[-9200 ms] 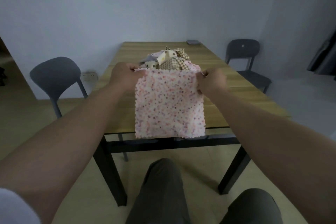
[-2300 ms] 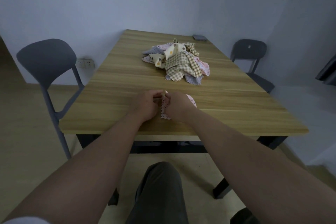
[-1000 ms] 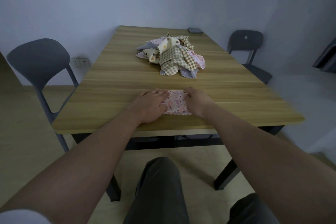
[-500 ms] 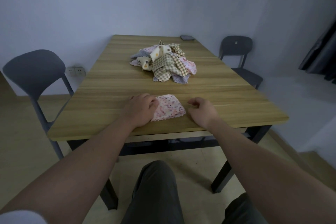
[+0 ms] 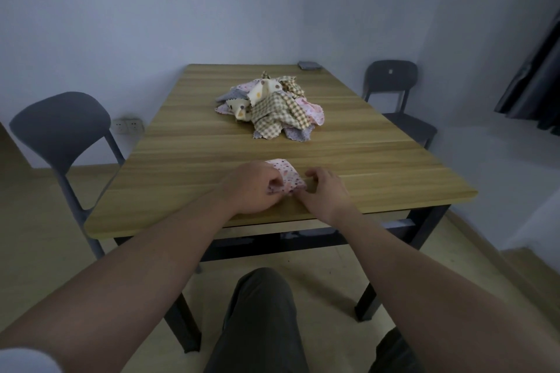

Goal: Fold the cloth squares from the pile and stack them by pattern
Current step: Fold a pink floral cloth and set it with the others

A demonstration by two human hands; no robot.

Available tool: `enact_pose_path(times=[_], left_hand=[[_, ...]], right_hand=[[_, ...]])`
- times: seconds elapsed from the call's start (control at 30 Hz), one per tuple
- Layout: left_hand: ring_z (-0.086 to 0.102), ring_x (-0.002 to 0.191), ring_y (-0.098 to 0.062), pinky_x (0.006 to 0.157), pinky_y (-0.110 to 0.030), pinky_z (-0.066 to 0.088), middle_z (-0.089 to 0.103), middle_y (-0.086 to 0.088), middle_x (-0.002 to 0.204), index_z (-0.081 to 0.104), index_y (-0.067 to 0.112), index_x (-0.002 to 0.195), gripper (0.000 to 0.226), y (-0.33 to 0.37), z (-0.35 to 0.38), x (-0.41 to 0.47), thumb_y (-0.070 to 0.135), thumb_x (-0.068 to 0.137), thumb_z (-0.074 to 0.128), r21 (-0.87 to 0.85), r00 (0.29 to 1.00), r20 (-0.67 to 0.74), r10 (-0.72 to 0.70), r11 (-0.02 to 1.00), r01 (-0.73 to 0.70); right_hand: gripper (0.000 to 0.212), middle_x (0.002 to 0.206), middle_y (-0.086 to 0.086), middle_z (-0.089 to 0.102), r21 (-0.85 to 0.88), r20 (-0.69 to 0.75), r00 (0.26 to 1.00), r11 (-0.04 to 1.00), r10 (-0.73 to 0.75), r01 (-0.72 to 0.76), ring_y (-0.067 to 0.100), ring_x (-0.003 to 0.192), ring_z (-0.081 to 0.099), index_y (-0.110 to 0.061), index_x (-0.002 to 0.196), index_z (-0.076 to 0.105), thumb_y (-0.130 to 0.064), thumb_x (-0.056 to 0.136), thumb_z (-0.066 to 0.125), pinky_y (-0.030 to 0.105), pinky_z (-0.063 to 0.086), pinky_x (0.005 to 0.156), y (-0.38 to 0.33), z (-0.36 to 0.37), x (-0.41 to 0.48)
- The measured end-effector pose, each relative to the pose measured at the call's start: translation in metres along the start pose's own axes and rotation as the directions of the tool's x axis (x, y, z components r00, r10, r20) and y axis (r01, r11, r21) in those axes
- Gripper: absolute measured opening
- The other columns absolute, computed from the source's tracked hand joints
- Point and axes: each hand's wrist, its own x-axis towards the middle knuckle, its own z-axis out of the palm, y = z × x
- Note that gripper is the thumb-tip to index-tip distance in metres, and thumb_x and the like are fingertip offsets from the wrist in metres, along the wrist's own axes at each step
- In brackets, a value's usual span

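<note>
Gripping folded floral cloth (image 5: pixel 289 176): left fingers (image 5: pixel 273 182) clamped; right fingers (image 5: pixel 315 174) curled alongside, grip unclear.

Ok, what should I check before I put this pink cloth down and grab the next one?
1. Cloth folded small: ok, a compact packet lying on the table.
2. Left hand holding it: ok, it pinches the cloth's left side.
3. Right hand free to reach: cannot tell, its fingers sit at the cloth's right edge.
4. Room to start a stack: ok, bare wood to the right of the hands.
5. Pink stack already started: not ok, none in view.
6. Pile ready: ok, loose squares mid-table beyond the hands.
</note>
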Motion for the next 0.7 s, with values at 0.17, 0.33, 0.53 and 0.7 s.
enact_pose_path(times=[0.17,0.33,0.53,0.7], left_hand=[[0.058,0.068,-0.007,0.066,-0.034,0.053,0.07,0.008,0.08,0.077,0.021,0.09,0.021,0.001,0.0,0.003,0.037,0.094,0.065,0.036,0.999,0.015,-0.04,0.999,0.039],[0.055,0.064,-0.004,0.058,-0.026,0.041,0.068,0.008,0.08,0.077,0.021,0.095,0.018,0.004,0.001,0.003,0.031,0.098,0.062,-0.026,0.994,-0.011,-0.109,0.994,0.109],[0.058,0.067,-0.004,0.058,-0.027,0.041,0.065,0.014,0.077,0.072,0.025,0.09,0.017,0.005,0.001,0.004,0.035,0.099,0.062,-0.121,0.975,-0.002,-0.223,0.968,0.221],[0.061,0.069,-0.008,0.059,-0.03,0.046,0.066,0.012,0.077,0.069,0.027,0.086,0.018,0.006,0.0,0.003,0.038,0.098,0.061,-0.175,0.965,0.007,-0.263,0.95,0.26]], right_hand=[[0.038,0.126,-0.006,0.053,0.062,-0.052,0.995,0.995,-0.081,0.084,0.017,0.117,0.05,-0.025,0.126,0.053,-0.038,0.093,0.066,0.034,0.048,0.094,0.007,-0.002,-0.01],[0.023,0.126,-0.002,0.054,-0.081,-0.113,0.946,0.951,-0.305,0.297,0.022,0.112,0.055,-0.024,0.116,0.063,-0.019,0.094,0.062,0.035,0.052,0.087,0.016,0.002,-0.025],[0.036,0.137,0.007,0.051,-0.402,-0.054,0.867,0.805,-0.495,0.435,0.03,0.125,0.048,-0.037,0.133,0.061,-0.04,0.099,0.049,0.047,0.046,0.096,0.003,0.009,-0.037],[0.049,0.164,0.015,0.014,-0.451,0.058,0.966,0.856,-0.253,0.251,0.036,0.15,0.013,-0.043,0.149,0.037,-0.058,0.104,0.023,0.054,0.019,0.118,-0.018,0.015,-0.04]])
